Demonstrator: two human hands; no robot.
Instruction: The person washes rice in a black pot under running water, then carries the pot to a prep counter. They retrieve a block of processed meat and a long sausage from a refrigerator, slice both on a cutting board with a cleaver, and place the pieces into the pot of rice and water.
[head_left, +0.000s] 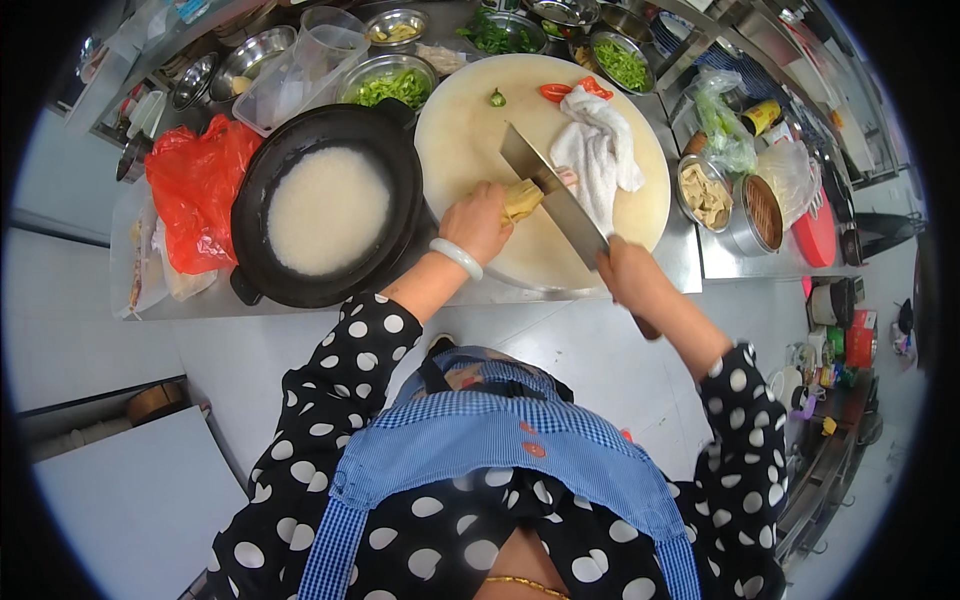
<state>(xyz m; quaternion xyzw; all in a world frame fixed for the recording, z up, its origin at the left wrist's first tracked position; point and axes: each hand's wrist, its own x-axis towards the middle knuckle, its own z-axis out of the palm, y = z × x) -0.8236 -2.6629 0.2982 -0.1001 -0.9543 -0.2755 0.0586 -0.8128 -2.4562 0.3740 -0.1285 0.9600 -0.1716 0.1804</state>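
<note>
My left hand (476, 221) grips a yellowish piece of food (523, 200), possibly a bamboo shoot, on the round cutting board (465, 142). In my right hand (630, 274) is the handle of a Chinese cleaver (574, 217). Its broad blade lies just right of the yellowish piece; whether they touch is unclear. Behind the blade, a small pink piece of food (568, 177) is partly hidden. A crumpled white cloth (596, 146) rests on the board's right side, beside cut red pepper (555, 92). A green pepper end (497, 97) lies near the far edge.
Left of the board stands a black pan (251, 191) holding white rice or grain (330, 210). Beyond it are a red plastic bag (196, 199) and a clear plastic container (262, 97). Metal bowls of chopped greens (621, 64) line the back. A steamer (761, 214) sits at right.
</note>
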